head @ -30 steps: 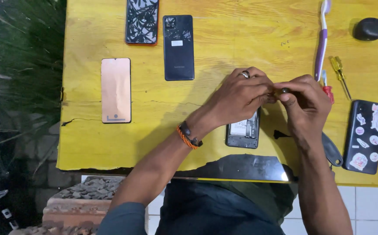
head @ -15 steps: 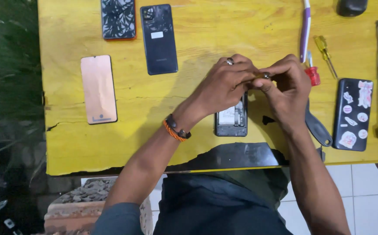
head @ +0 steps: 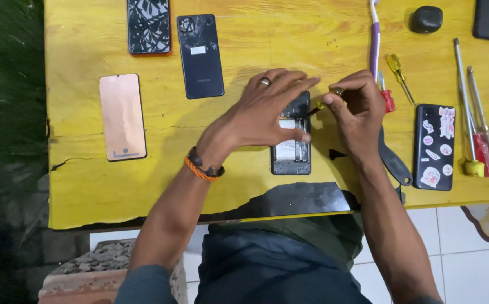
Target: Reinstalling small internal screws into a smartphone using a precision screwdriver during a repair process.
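Observation:
An opened phone [head: 291, 153] with its back off lies on the yellow table [head: 86, 186], its insides showing. My left hand [head: 269, 110], with a ring on one finger, lies flat across the phone's upper half and holds it down. My right hand [head: 356, 112] pinches a small screwdriver [head: 324, 101] whose tip points down-left into the phone's top right corner. A small black piece [head: 336, 153] lies on the table just right of the phone.
A copper-coloured panel [head: 122, 117], a patterned phone back [head: 149, 26] and a black phone back [head: 200, 55] lie to the left. Right: a toothbrush [head: 374, 39], small screwdrivers [head: 397, 76], a stickered phone [head: 434, 146], long screwdrivers [head: 469, 112], a black pry tool [head: 393, 160], a dark oval case [head: 425, 18].
My hands were joined above the phone; now they have parted. The left has come down flat on the phone and the right has brought the screwdriver tip to it. The view shifted right.

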